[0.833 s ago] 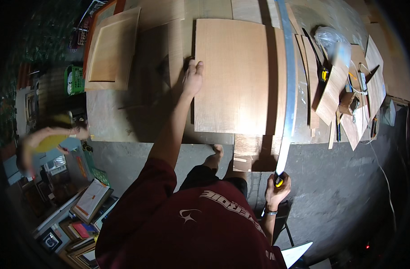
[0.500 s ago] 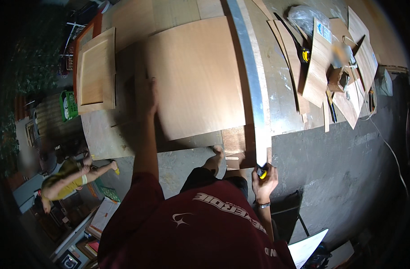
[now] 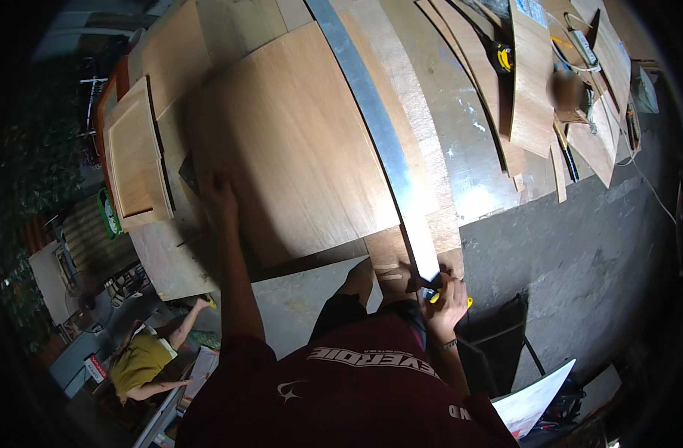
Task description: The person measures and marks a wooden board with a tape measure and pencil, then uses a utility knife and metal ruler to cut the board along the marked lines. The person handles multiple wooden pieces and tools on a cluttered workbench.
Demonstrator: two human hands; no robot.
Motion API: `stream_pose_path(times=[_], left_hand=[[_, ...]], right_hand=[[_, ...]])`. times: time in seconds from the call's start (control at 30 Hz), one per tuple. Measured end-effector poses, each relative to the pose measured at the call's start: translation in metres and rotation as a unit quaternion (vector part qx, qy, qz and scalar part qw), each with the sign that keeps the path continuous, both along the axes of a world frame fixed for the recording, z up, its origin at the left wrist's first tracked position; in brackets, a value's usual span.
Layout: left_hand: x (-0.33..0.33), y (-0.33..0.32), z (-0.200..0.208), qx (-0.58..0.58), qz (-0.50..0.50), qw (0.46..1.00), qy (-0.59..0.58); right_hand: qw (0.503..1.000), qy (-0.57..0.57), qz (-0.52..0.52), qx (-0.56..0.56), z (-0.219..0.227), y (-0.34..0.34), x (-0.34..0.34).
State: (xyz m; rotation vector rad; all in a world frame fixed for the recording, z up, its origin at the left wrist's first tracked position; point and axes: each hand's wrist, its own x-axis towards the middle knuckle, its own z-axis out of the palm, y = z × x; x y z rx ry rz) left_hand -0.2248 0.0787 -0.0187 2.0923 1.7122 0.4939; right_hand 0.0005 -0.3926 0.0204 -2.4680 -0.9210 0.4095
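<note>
A large plywood panel (image 3: 311,149) lies on the worktable in front of me. My left hand (image 3: 223,198) rests on its shaded left part, fingers stretched out and dim in shadow. Along the panel's right side runs a long metal straightedge (image 3: 371,112), its near end jutting past the table's front edge. At that end my right hand (image 3: 449,302) is closed around a yellow-and-black handled tool (image 3: 435,296), its fingers touching or very near the metal. The tool's working end is hidden. Under the straightedge, a longer wood sheet (image 3: 447,224) shows.
A framed wooden door panel (image 3: 136,153) lies at the left. Plywood offcuts (image 3: 532,97), a yellow-and-black clamp (image 3: 502,56) and a power strip (image 3: 582,48) crowd the right. A cord trails over the grey floor (image 3: 535,246). Another person (image 3: 143,362) is at lower left.
The straightedge has shifted left, closing the dark gap beside the panel. My right hand moved with its near end, still holding the tool. The view has turned slightly.
</note>
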Motion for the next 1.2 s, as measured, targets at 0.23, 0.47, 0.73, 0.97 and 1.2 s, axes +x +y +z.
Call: stream_pose_path(times=[0.23,0.47,0.73,0.97,1.2], left_hand=[[0.164,-0.076,0.036,0.035,-0.271,0.952,-0.134],[0.256,-0.068,0.015,0.059,-0.457,0.886,0.052],[0.268,-0.062,0.016,0.086,-0.479,0.872,0.046],[0.270,-0.062,0.019,0.082,-0.473,0.875,0.056],[0.274,-0.064,0.023,0.075,-0.467,0.880,0.050]], right_hand=[[0.998,0.033,-0.017,-0.052,0.005,0.048,0.025],[0.999,0.036,-0.007,-0.037,0.000,0.054,0.037],[1.000,0.027,0.003,-0.009,-0.003,0.069,0.045],[0.999,0.030,0.025,-0.033,-0.011,0.061,0.048],[0.999,0.021,0.033,-0.029,-0.013,0.060,0.052]])
